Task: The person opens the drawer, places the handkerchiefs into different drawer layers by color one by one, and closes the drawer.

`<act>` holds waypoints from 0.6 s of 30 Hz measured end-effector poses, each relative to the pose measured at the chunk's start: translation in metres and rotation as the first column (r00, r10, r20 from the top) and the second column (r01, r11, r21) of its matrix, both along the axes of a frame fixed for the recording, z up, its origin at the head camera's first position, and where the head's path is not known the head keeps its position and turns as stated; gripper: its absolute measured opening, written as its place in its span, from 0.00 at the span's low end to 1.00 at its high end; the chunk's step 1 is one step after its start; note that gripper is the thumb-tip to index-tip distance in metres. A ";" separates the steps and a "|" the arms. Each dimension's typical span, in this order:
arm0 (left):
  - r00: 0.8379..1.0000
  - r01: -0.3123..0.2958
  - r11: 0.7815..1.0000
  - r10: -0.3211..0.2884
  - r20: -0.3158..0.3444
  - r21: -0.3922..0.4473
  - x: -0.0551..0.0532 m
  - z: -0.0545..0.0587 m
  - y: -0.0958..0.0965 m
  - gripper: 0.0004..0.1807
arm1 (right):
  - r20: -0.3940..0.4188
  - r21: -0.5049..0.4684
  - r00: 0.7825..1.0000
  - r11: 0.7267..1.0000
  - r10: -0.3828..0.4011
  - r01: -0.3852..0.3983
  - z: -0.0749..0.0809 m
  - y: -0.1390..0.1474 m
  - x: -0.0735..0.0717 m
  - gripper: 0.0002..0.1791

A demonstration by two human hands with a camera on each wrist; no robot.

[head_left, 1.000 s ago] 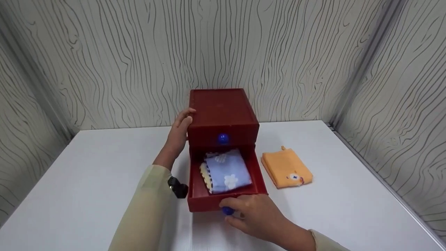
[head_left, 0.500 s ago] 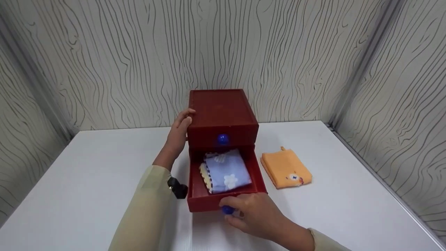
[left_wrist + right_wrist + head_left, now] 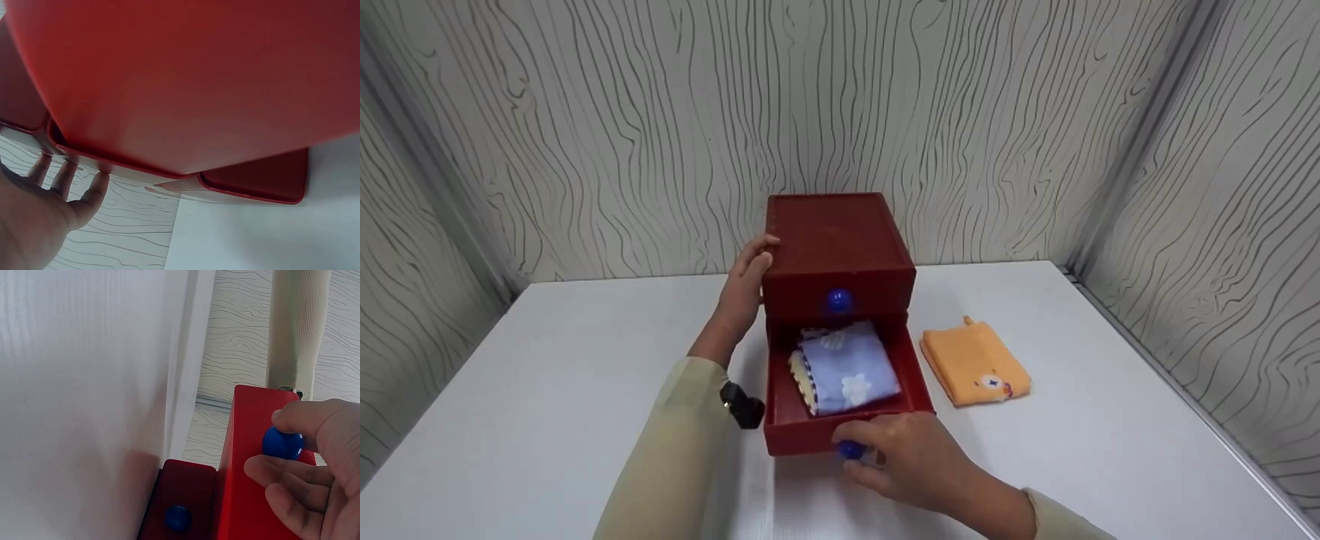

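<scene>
The right hand [image 3: 911, 461] pinches the lower-centre knob [image 3: 851, 450], best for this probably light, stiff drawer [image 3: 802, 439]; the left hand [image 3: 742, 290], loosely extended, touches the cabinet [image 3: 836, 232].

We see a plain white bench [image 3: 585, 390]; on it stands a red two-drawer unit [image 3: 836, 232], and just to its right lies a folded orange cloth [image 3: 976, 364].

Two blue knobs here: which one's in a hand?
The lower knob, on the pulled-out drawer holding the blue cloth: the right hand pinches it. The upper knob, on the closed drawer, has no hand on it.
</scene>
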State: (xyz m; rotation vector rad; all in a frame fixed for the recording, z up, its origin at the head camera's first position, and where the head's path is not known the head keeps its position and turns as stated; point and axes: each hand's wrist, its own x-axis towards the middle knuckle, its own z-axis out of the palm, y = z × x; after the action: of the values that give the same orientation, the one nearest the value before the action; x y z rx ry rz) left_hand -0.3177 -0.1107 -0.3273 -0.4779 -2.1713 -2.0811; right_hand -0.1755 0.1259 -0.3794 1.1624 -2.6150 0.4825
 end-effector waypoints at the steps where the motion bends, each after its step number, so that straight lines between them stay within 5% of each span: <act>1: 1.000 0.001 1.000 -0.001 0.000 0.001 0.000 0.000 0.000 0.20 | 0.000 0.000 1.000 1.000 -0.001 0.001 0.000 0.000 0.000 0.12; 11: 1.000 -0.005 1.000 0.005 0.002 -0.001 0.000 -0.001 0.000 0.20 | -0.098 -0.026 0.995 1.000 0.011 -0.014 -0.003 0.001 -0.003 0.11; 18: 1.000 -0.007 1.000 0.007 -0.003 -0.002 0.000 0.000 0.000 0.20 | 0.017 -0.025 1.000 1.000 -0.001 0.001 0.000 0.002 -0.008 0.11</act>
State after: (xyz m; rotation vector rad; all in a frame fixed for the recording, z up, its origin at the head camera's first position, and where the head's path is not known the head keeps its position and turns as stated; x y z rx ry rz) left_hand -0.3172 -0.1107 -0.3271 -0.4722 -2.1704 -2.0739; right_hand -0.1835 0.1280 -0.3798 1.1544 -2.6157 0.5261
